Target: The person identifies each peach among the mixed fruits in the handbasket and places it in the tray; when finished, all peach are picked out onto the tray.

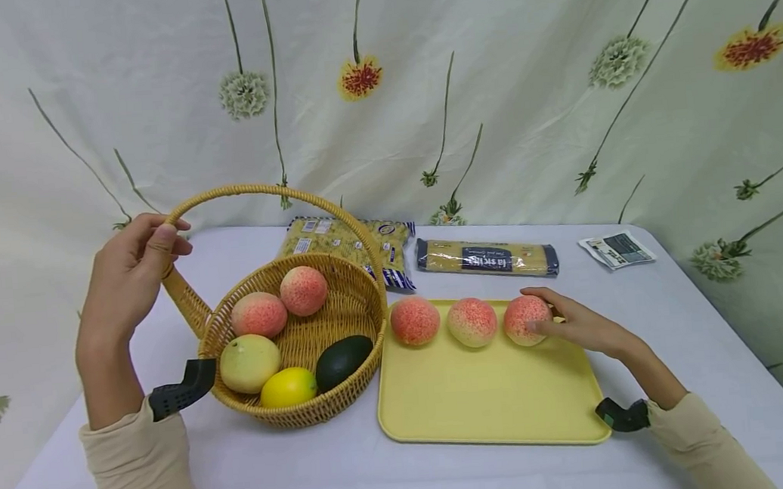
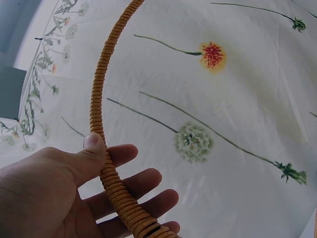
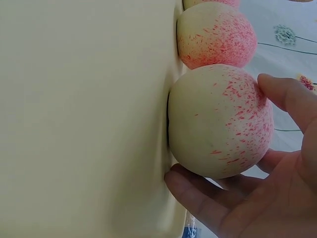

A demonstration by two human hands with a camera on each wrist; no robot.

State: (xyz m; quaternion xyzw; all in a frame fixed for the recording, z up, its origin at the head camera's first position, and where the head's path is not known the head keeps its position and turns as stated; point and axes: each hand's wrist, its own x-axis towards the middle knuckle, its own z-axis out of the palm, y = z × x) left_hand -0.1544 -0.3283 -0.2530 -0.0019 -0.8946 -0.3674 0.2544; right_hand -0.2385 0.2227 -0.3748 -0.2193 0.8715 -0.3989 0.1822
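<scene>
My left hand [image 1: 118, 282] grips the left side of the arched handle [image 2: 101, 74] of a wicker basket [image 1: 311, 413]. The thumb lies on one side of the handle, the fingers behind it. Inside the basket are two pink peaches [image 1: 304, 290], a pale yellow-green round fruit [image 1: 250, 363], a yellow lemon [image 1: 289, 388] and a dark green avocado-like fruit [image 1: 342, 361]. On the yellow tray [image 1: 484, 405], my right hand [image 1: 591, 327] holds the rightmost peach [image 3: 218, 121] between thumb and fingers. A middle peach [image 1: 472, 322] and a left peach [image 1: 415, 321] sit in the same row.
Behind the basket lies a bag of pasta [image 1: 336, 237]. A long pasta packet [image 1: 488, 259] is beyond the tray, and a small white sachet [image 1: 617, 249] lies at the back right. A flowered curtain [image 1: 523, 76] hangs behind the white-covered table [image 1: 299, 478].
</scene>
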